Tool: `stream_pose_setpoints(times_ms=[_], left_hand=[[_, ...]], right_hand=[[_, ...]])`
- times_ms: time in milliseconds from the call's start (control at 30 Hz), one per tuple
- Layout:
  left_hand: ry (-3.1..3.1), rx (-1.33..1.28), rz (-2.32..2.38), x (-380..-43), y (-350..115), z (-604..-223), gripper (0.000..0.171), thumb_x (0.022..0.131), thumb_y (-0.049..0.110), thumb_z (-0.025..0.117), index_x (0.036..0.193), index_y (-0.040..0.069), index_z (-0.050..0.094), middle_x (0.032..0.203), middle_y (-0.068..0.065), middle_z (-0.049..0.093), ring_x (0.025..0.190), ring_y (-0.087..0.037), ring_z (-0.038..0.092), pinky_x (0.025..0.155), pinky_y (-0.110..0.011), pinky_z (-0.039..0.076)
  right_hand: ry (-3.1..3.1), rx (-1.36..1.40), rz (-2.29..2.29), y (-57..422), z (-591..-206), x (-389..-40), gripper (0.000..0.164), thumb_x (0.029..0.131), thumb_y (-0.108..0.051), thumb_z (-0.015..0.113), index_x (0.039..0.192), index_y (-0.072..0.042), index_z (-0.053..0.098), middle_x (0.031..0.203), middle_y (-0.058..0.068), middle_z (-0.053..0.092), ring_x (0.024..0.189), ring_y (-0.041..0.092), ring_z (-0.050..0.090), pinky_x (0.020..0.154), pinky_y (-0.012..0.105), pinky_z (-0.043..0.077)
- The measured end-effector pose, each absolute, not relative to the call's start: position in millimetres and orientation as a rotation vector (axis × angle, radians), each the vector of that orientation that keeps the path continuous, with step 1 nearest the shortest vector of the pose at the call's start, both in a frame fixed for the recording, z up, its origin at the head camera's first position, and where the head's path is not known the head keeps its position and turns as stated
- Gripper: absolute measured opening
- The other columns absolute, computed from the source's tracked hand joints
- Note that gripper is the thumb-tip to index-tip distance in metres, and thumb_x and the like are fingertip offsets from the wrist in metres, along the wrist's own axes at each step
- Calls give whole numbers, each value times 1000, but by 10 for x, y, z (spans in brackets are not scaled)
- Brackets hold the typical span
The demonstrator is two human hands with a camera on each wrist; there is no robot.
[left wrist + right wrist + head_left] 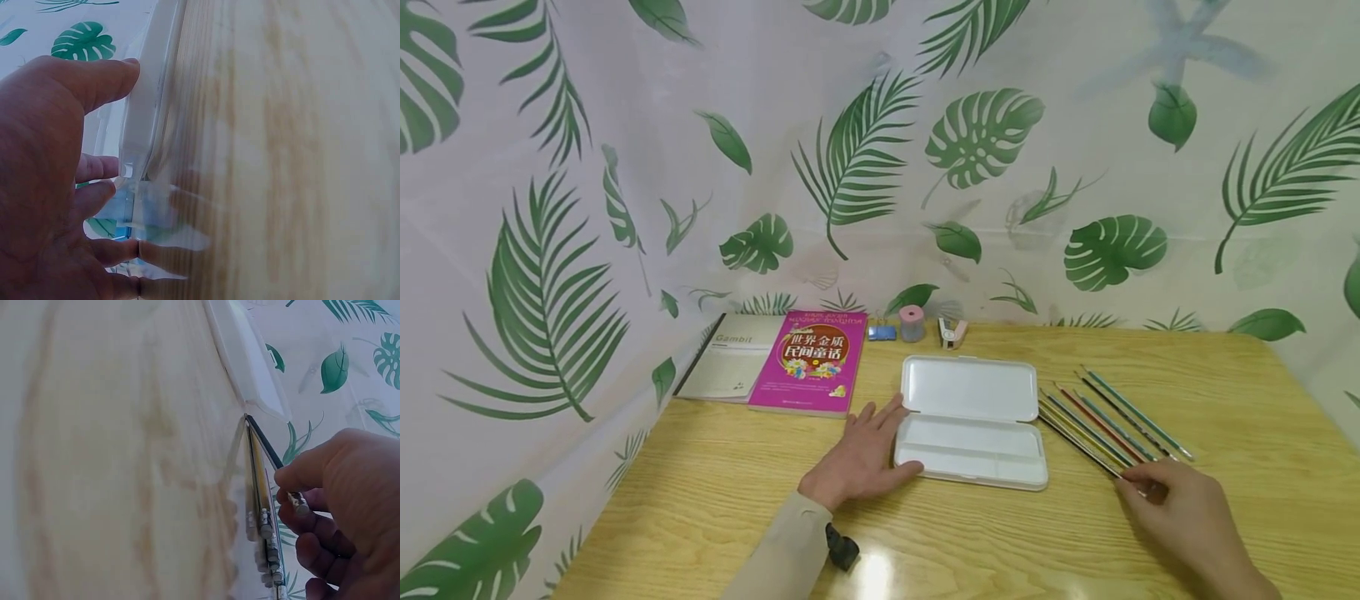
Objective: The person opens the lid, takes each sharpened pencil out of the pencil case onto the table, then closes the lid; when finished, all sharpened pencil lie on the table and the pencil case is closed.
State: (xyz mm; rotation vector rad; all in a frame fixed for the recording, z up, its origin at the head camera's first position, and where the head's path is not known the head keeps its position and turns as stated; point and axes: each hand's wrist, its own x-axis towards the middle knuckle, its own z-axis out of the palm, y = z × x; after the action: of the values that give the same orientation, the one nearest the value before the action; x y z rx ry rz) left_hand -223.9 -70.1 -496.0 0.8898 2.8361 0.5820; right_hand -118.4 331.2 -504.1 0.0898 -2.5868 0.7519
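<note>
A white pencil case (pixel 970 479) lies open on the table, its lid folded back and its compartments bare. My left hand (pixel 863 457) rests at the case's left side, fingers spread and thumb over the front left corner; the left wrist view shows the thumb (pixel 109 81) against the case's edge (pixel 147 94). Between thumb and fingers my right hand (pixel 1187 508) pinches a dark pencil (pixel 1078 440) near its eraser end, which is lifted in the right wrist view (pixel 265 444). Several more pencils (pixel 1108 425) lie side by side on the table just beyond it.
At the back left lie a magenta book (pixel 812 375) and a pale Gambit notebook (pixel 722 358). Behind the case stand a blue item (pixel 882 332), a pink-topped cylinder (pixel 912 323) and a small stapler (pixel 951 332). A leaf-patterned curtain (pixel 880 192) borders the wooden table (pixel 970 542).
</note>
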Motion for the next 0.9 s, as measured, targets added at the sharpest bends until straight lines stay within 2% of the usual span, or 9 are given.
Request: stream_pose_setpoints(times_ms=[200, 567, 900], left_hand=[[2842, 889, 582, -2246, -697, -4970, 78, 92, 59, 57, 154, 17, 32, 166, -5, 17, 145, -46, 23, 115, -66, 19], [2843, 886, 589, -2236, -698, -4966, 78, 92, 58, 57, 154, 17, 33, 166, -4, 17, 145, -46, 23, 115, -65, 19], [2838, 885, 589, -2239, -708, -4957, 79, 92, 59, 57, 154, 17, 32, 166, -4, 17, 145, -45, 23, 115, -65, 19]], right_hand=[[-2673, 98, 688, 3298, -5019, -1173, 9, 77, -17, 82, 76, -21, 74, 74, -10, 64, 63, 1, 54, 54, 24, 45], [-2822, 118, 626, 3285, -4963, -1173, 4, 79, -18, 80, 79, -15, 78, 78, -3, 68, 68, 16, 62, 59, 37, 51], [-2791, 138, 608, 3285, -4981, -1185, 7, 76, -18, 83, 78, -15, 77, 76, -5, 66, 67, 16, 61, 58, 36, 50]])
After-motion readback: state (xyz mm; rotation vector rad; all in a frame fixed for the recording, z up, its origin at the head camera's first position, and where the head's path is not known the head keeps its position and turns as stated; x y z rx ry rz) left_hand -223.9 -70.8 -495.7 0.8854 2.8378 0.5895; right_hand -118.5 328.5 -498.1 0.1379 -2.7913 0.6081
